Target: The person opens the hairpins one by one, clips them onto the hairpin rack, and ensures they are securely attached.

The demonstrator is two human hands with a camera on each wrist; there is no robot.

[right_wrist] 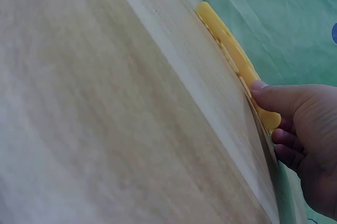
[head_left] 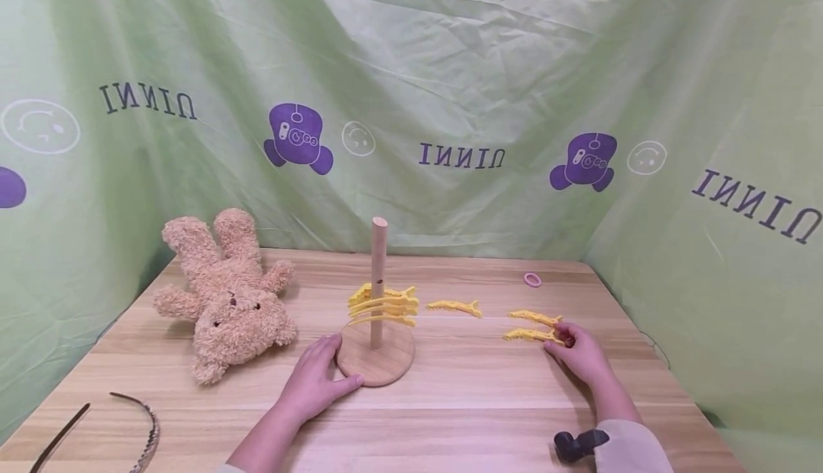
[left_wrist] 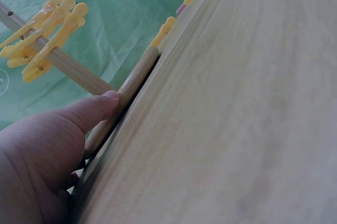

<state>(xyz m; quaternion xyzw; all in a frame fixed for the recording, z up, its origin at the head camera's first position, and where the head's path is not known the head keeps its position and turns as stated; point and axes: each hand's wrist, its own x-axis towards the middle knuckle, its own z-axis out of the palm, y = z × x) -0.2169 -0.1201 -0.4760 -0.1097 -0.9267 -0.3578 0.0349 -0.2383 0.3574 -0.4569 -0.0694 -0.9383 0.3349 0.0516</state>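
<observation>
A round wooden base carries an upright post, and several yellow hair clips (head_left: 383, 308) are clamped across the post of this wooden stand (head_left: 377, 341). My left hand (head_left: 313, 380) grips the edge of the base; in the left wrist view its thumb (left_wrist: 97, 110) lies on the rim. Over at the right, my right hand (head_left: 584, 355) pinches the tail end of a yellow hair clip (right_wrist: 229, 45) between thumb and fingers, low over the table. Just behind that one lies another yellow clip (head_left: 535, 316), and a third clip (head_left: 454, 307) lies nearer the stand.
A plush teddy bear (head_left: 234, 309) lies on its back at the left of the wooden table (head_left: 476, 401). Two headbands (head_left: 154, 426) rest at the front left. Toward the back right is a pink ring (head_left: 532, 280). Green printed cloth (head_left: 411, 87) surrounds the table.
</observation>
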